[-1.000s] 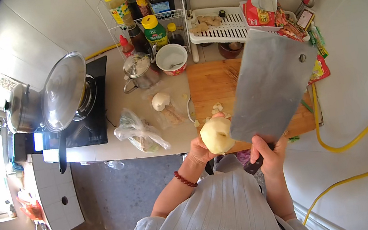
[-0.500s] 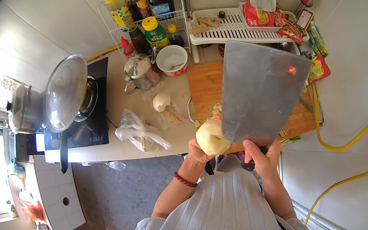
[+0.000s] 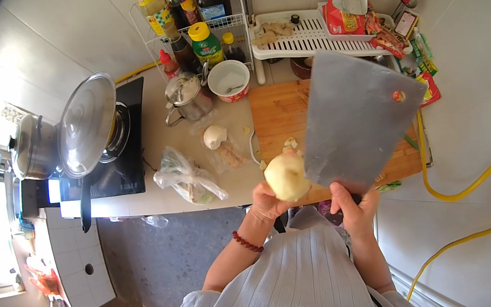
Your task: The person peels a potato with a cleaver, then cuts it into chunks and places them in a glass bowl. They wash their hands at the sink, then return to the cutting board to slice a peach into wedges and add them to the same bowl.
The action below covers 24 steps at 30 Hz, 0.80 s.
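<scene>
My left hand [image 3: 264, 205] holds a pale, peeled round vegetable [image 3: 286, 176] close to my chest, above the counter's front edge. My right hand [image 3: 351, 204] grips the handle of a broad grey cleaver [image 3: 355, 117], blade up and flat toward the camera, its edge against the vegetable's right side. Behind both lies a wooden cutting board [image 3: 281, 112] with small pale scraps [image 3: 290, 144] on it.
A crumpled plastic bag [image 3: 188, 178] and a garlic bulb [image 3: 214, 136] lie on the counter left of the board. Farther left stand a lidded pan [image 3: 87, 127] and a steel pot [image 3: 32, 145] on the cooktop. Bottles, a bowl [image 3: 229, 80], a metal jug [image 3: 186, 96] and a white rack [image 3: 304, 38] line the wall.
The cleaver has swung left and lower, its blade now tilted further over the board. The vegetable has stayed in my left hand, turning slightly.
</scene>
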Tool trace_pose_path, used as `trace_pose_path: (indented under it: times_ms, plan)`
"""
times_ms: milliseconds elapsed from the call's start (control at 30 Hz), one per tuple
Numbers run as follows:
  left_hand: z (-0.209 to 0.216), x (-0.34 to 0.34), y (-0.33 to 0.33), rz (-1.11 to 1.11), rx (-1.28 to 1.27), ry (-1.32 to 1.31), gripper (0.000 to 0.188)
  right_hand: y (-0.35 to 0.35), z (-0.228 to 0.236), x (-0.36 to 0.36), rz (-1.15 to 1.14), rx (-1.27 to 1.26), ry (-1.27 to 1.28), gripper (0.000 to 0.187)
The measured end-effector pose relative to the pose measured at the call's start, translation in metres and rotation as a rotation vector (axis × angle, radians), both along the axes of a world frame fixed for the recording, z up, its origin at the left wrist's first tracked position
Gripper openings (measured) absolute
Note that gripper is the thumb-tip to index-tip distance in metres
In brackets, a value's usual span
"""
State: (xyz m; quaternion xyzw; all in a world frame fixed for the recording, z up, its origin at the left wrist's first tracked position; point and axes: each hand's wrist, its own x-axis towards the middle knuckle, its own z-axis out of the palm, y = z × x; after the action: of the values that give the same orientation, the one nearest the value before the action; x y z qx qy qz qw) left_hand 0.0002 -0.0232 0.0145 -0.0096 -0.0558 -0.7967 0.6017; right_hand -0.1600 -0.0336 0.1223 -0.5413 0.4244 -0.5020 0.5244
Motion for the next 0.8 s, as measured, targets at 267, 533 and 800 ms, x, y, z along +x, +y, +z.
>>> trace_pose_path:
  times_ms: [267,533,800]
  plan:
    - [0.033,-0.009,-0.008,0.103,0.411,-0.379,0.05,-0.018,-0.011,-0.018,-0.145,0.094,0.072,0.019]
    - [0.031,-0.01,-0.017,0.108,0.492,-0.505,0.041,-0.015,-0.057,-0.06,-0.186,0.229,0.283,0.021]
    - [-0.003,-0.003,-0.017,0.115,0.655,-0.582,0.037,0.001,-0.144,-0.144,-0.167,0.203,1.188,0.022]
